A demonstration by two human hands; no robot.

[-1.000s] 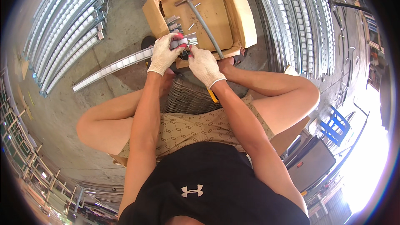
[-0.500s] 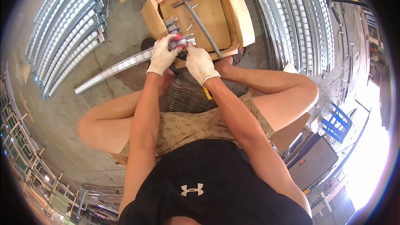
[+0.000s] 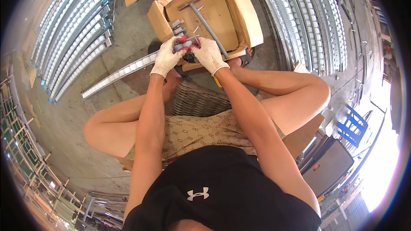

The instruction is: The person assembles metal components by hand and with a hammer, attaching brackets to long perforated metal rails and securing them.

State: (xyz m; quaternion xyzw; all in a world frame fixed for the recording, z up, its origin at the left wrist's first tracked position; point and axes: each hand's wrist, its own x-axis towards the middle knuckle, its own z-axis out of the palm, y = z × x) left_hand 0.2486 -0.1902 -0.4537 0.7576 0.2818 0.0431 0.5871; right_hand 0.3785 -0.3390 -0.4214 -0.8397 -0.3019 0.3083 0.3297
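Note:
A narrow metal roller track (image 3: pixel 124 73) with a row of white rollers slants from the floor at the left up to the near edge of a cardboard box. My left hand (image 3: pixel 167 59), in a cream knit glove with red fingertips, is closed around the track close to its upper end. My right hand (image 3: pixel 209 55), gloved alike, closes on that same end with thumb and fingers, close beside the left. Details of the end are largely hidden by the fingers. Just beyond lie several small metal brackets (image 3: pixel 178 28) and a hammer (image 3: pixel 207 26) with a long grey handle.
The open cardboard box (image 3: pixel 251 28) stands between my feet, its flaps spread. More roller tracks lie stacked at the far left (image 3: pixel 72 30) and far right (image 3: pixel 295 21). A woven wicker surface (image 3: pixel 199 99) is between my legs. A blue plastic piece (image 3: pixel 352 126) stands at right.
My right hand has moved slightly forward and wraps more over the track's end, covering metal that showed before. My left hand keeps its grip. The whole view has shifted a little.

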